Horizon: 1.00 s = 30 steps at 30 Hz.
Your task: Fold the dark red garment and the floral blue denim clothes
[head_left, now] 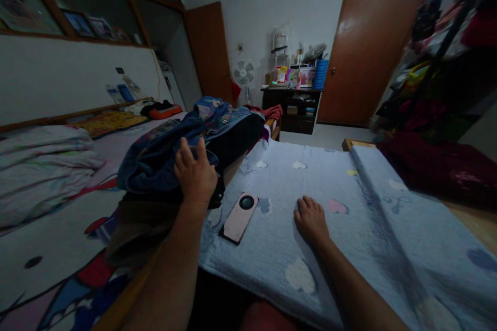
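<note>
The left hand [196,178] is open, palm turned down and fingers spread apart, in front of a blue denim garment [155,163]; it grips nothing visible, and whether its palm touches the denim cannot be told. Just beyond it and to its right, a black garment [243,132] lies on the same heap, and an olive-brown garment [135,220] lies below the denim, to the left of the wrist.

The right hand [311,220] is also open, resting palm down with fingers slightly bent on a pale blue heart-patterned cloth [279,238], and no object shows in its grasp.

A pink smartphone [238,220] lies on that cloth between the two hands, its round camera ring facing up. It sits just right of the left wrist and to the left of the right hand; in this view the left hand looks nearer. The phone's long axis slants away from the person and rightward, the camera end farther off. Well to the right of the right hand, a maroon cloth [438,165] lies bunched.
</note>
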Tool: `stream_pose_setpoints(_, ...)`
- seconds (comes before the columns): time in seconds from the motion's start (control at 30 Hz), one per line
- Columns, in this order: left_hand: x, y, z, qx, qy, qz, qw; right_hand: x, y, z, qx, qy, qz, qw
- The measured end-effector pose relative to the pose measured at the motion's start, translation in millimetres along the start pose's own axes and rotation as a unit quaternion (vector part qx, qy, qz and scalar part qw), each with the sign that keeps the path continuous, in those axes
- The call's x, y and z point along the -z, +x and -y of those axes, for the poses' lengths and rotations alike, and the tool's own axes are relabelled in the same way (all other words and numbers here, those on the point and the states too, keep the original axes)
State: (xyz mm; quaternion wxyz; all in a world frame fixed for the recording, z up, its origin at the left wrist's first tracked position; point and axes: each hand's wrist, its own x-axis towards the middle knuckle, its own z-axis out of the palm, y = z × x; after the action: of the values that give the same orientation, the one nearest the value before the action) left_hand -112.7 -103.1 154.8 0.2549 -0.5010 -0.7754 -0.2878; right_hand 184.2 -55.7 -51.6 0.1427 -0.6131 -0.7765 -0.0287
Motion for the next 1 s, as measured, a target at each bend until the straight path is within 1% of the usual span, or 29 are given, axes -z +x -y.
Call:
stream_pose_setpoints(0.1, -2.0, 5.1, 3.3, 0.026, -0.014, -0.001, 1.0, 1.7, -0.1, -1.2, -0.001, 0.002, -0.007, 1.0)
stream_pose_setpoints(0.2, -6.1, 12.2, 5.7, 0.053, -0.028, 0.036, 0.998, 2.7, 0.6, -1.5, -0.002, 0.01, -0.009, 1.0)
stream_pose_setpoints(0.27, -8.7, 15.2, 4.1, 0.053, -0.051, 0.043, 0.996, 2.9, 0.8, -1.6, -0.003, 0.016, -0.008, 1.0)
stream_pose_setpoints(0.33, -10.4, 14.3, -3.5, 0.032, -0.091, 0.028, 0.995, 3.3, 0.7, -1.6, -0.002, 0.021, -0.01, 1.0)
stream_pose_setpoints(0.43, -12.5, 3.7, -28.4, -0.019, -0.174, 0.025, 0.984, 4.4, 1.0, -1.6, 0.002, 0.026, -0.013, 1.0)
stream_pose_setpoints(0.53, -19.2, -16.3, -63.3, -0.075, -0.238, 0.071, 0.966, 5.3, 1.7, -1.6, -0.004, 0.029, -0.003, 1.0)
stream_pose_setpoints(0.63, -32.9, -40.3, -93.9, -0.127, -0.254, 0.109, 0.953, 6.1, 1.9, -1.3, -0.009, 0.033, 0.003, 0.999)
stream_pose_setpoints(0.73, -48.7, -60.2, -108.3, -0.155, -0.242, 0.138, 0.948, 7.4, 1.4, -0.8, -0.009, 0.038, -0.001, 0.999)
stream_pose_setpoints(0.8, -54.8, -66.5, -107.5, -0.187, -0.219, 0.169, 0.943, 8.2, 1.0, -0.7, -0.009, 0.041, -0.002, 0.999)
stream_pose_setpoints(0.87, -53.6, -65.1, -100.1, -0.212, -0.188, 0.182, 0.942, 8.6, 0.8, -0.9, -0.01, 0.043, 0.0, 0.999)
stream_pose_setpoints(0.9, -49.9, -61.6, -94.5, -0.212, -0.17, 0.17, 0.947, 8.6, 0.7, -1.0, -0.01, 0.044, 0.0, 0.999)
stream_pose_setpoints(0.93, -44.4, -56.5, -88.0, -0.198, -0.15, 0.142, 0.958, 8.6, 0.6, -1.1, -0.01, 0.045, 0.0, 0.999)
stream_pose_setpoints(1.0, -30.1, -42.9, -73.3, -0.131, -0.103, 0.056, 0.984, 8.5, 0.4, -1.4, -0.011, 0.047, -0.001, 0.999)
